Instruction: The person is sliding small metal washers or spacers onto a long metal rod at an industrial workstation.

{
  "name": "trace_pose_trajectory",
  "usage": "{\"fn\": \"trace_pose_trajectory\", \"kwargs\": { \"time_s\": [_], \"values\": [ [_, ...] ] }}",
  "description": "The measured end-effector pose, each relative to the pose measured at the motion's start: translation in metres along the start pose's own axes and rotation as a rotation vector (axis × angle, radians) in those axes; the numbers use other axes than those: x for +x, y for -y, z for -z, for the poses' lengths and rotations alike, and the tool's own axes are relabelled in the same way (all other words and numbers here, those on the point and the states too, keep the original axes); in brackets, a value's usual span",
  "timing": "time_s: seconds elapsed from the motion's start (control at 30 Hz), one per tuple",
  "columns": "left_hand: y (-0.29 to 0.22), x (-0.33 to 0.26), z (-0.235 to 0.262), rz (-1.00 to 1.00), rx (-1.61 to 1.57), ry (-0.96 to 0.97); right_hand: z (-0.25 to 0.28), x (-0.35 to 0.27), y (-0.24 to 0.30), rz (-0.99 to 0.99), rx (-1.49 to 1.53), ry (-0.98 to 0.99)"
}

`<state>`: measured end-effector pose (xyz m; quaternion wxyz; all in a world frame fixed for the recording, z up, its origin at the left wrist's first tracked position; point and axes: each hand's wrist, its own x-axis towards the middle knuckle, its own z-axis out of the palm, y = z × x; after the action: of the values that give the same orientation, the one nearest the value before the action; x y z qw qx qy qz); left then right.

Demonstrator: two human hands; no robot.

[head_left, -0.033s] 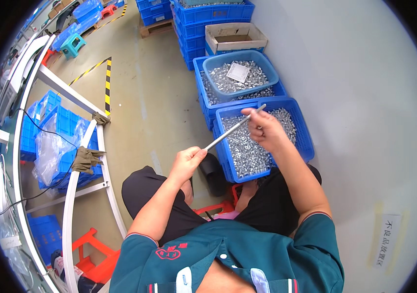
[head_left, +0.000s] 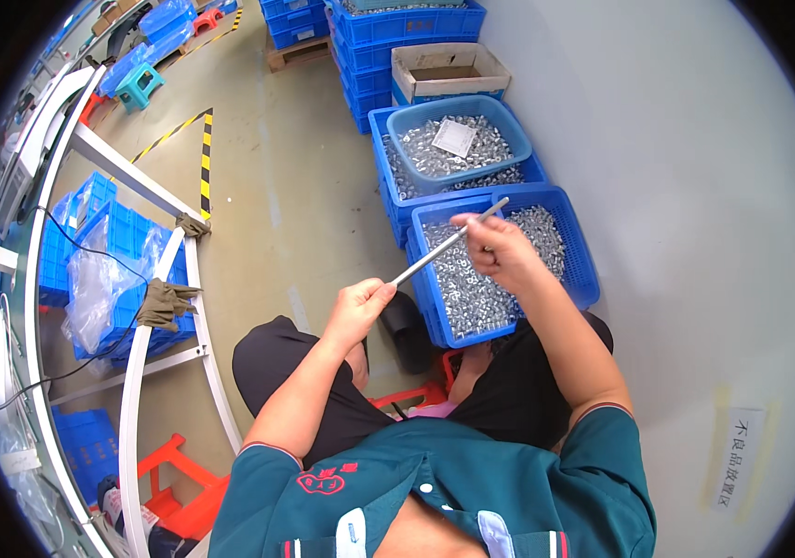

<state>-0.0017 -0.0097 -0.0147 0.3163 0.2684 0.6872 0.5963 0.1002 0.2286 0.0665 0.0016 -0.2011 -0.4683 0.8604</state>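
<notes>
I see my left hand [head_left: 357,310] clamped on the lower end of a thin metal rod [head_left: 450,243], my right hand [head_left: 498,251] pinching near its tip above the blue crate [head_left: 583,270] of small metal parts [head_left: 460,288]; the crate looks full, so most remain.

A thin, straight, grey metal rod [head_left: 448,244] slants across the frame's centre, lower-left end gripped, upper-right end raised above the blue plastic crate of small shiny metal parts [head_left: 472,288].

head cam: worn, fisheye | faces steeply down | close over lap, hands, blue crate [head_left: 560,244] | floor [head_left: 295,167] beyond | single view
</notes>
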Motion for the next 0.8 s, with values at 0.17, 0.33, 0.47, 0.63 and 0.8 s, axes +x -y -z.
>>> {"fn": "trace_pose_trajectory", "kwargs": {
  "time_s": [0.17, 0.33, 0.47, 0.63, 0.8],
  "values": [
    [0.004, 0.003, 0.002, 0.027, -0.025, -0.023, 0.004, -0.003, 0.007, -0.212, 0.064, -0.037],
    [0.004, 0.002, 0.004, 0.037, -0.026, -0.050, 0.024, -0.001, 0.015, -0.074, 0.174, -0.155],
    [-0.002, 0.000, 0.005, 0.023, 0.023, -0.033, 0.037, -0.003, 0.025, 0.038, 0.282, -0.118],
    [-0.003, -0.002, 0.006, 0.015, 0.062, 0.004, 0.040, -0.009, 0.031, 0.053, 0.251, -0.061],
    [-0.004, -0.003, 0.002, 0.013, 0.079, -0.001, 0.034, -0.006, 0.025, 0.051, 0.296, -0.077]
  ]
}}
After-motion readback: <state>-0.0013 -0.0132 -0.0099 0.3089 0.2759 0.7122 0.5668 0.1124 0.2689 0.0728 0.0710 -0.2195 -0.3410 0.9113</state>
